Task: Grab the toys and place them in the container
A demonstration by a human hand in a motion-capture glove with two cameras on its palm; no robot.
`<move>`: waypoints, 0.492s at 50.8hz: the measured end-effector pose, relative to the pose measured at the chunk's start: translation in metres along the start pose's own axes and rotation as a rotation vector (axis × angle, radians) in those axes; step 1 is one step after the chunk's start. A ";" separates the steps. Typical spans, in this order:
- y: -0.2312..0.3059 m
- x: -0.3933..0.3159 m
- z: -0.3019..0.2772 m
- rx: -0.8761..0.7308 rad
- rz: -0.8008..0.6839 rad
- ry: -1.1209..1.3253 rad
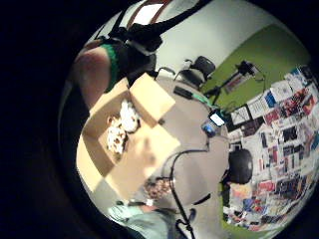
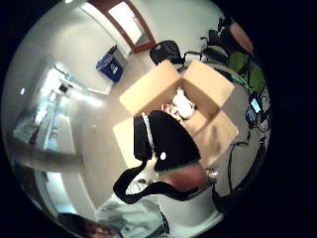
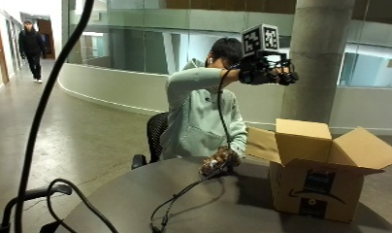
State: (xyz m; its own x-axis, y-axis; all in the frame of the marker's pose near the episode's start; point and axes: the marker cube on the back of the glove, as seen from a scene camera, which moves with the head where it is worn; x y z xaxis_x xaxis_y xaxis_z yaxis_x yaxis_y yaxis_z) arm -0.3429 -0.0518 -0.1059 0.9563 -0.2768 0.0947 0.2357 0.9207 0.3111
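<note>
My gloved right hand (image 3: 268, 71) is raised high, about head height, above the open cardboard box (image 3: 325, 167) at the table's right side. Its fingers hang loosely curled and nothing is in them. The palm views look straight down into the box (image 1: 144, 144), where a white plush toy (image 1: 129, 115) and a spotted plush toy (image 1: 115, 137) lie on the bottom. The white toy (image 2: 183, 105) shows beside my thumb (image 2: 168, 144). Another spotted plush toy (image 3: 219, 162) lies on the grey round table (image 3: 202, 204) in front of the seated person.
The box flaps (image 3: 367, 148) stand open and spread outward. A phone with a lit screen (image 1: 217, 119) lies on the table beyond the box. A concrete column (image 3: 318, 58) rises behind the box, and the table edge runs close to the box's right side.
</note>
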 end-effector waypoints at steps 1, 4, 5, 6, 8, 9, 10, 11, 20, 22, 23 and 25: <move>0.006 0.008 0.003 -0.011 -0.017 -0.007; 0.026 0.029 0.011 -0.043 -0.063 -0.031; 0.034 0.034 0.014 -0.052 -0.076 -0.036; 0.042 0.038 0.017 -0.060 -0.091 -0.040; 0.056 0.048 0.022 -0.077 -0.127 -0.046; 0.063 0.052 0.026 -0.087 -0.144 -0.052; 0.071 0.056 0.029 -0.097 -0.159 -0.060; 0.080 0.058 0.032 -0.109 -0.171 -0.071; 0.165 0.079 0.083 -0.227 -0.358 -0.148; 0.172 0.090 0.098 -0.271 -0.394 -0.143; 0.173 0.097 0.106 -0.296 -0.408 -0.138; 0.179 0.106 0.123 -0.352 -0.428 -0.129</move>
State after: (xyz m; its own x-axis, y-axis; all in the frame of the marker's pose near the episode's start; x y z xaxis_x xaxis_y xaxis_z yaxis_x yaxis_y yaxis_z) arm -0.2210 0.0500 0.0765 0.7390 -0.6566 0.1509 0.6624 0.7490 0.0155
